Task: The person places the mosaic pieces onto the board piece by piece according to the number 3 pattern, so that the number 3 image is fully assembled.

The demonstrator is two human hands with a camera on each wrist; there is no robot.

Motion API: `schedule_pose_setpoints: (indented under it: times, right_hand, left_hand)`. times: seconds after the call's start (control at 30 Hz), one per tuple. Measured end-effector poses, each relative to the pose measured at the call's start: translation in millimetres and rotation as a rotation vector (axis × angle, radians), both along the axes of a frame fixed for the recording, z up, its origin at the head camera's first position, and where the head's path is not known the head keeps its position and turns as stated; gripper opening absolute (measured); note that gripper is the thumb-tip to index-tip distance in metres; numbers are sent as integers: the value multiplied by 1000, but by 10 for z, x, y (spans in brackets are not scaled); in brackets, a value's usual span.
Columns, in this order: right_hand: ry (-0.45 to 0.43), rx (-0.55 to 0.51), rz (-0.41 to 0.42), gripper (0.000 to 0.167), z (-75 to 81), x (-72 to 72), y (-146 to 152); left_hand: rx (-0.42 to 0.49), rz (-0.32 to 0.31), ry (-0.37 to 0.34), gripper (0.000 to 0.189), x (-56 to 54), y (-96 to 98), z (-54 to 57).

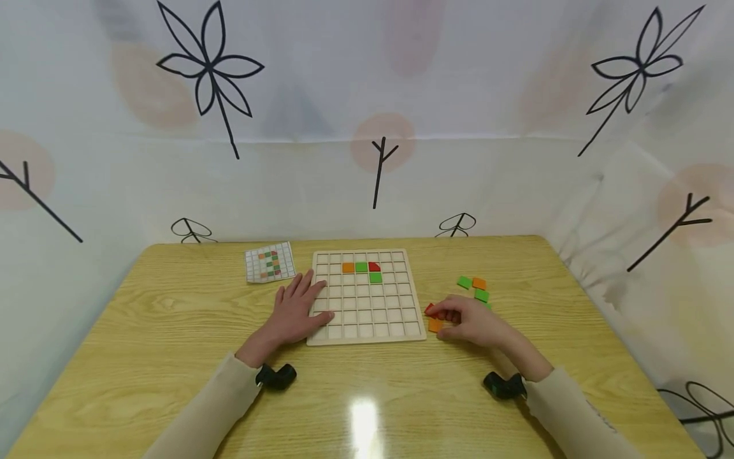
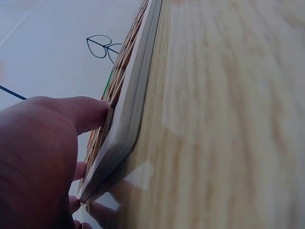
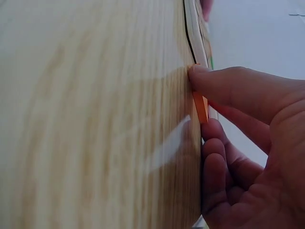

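A square wooden grid board [image 1: 357, 310] lies flat on the table; its cells hold an orange tile [image 1: 348, 268], a green tile [image 1: 361, 267], a red tile with a cut corner [image 1: 374, 266] and a second green tile [image 1: 375, 278]. Fingers spread, my left hand [image 1: 292, 312] rests on the board's left edge, its thumb over the rim in the left wrist view. Just right of the board, my right hand [image 1: 473, 320] pinches a loose orange tile [image 3: 200, 107] between thumb and fingers, low at the table. Another red piece [image 1: 429, 308] lies by the index fingertip, partly covered.
A printed card [image 1: 269, 262] with a coloured grid pattern lies left of the board. Beyond my right hand are loose green tiles [image 1: 482, 295] and an orange tile [image 1: 479, 283], one partly hidden. A patterned cloth [image 1: 321, 185] hangs behind the wooden table [image 1: 172, 331].
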State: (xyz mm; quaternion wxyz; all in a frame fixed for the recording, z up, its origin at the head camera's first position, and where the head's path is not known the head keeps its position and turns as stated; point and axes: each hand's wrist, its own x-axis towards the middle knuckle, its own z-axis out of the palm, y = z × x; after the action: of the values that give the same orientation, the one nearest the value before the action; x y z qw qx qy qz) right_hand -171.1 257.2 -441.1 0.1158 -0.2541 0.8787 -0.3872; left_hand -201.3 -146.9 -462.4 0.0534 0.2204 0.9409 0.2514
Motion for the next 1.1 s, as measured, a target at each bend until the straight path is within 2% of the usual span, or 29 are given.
schedule_pose_setpoints:
  times: [0.53,0.8,1.1]
  right_hand:
    - [17,3,-28,37,-33,-19,-1]
    - [72,32,6,33,-41,-18,-8]
    - [79,44,4,30,-16,-14,-15]
  left_hand:
    - [1,-2,12,70,15,0,16]
    - [3,-6,18,70,14,-1,6]
    - [12,-9,13,70,17,-1,18]
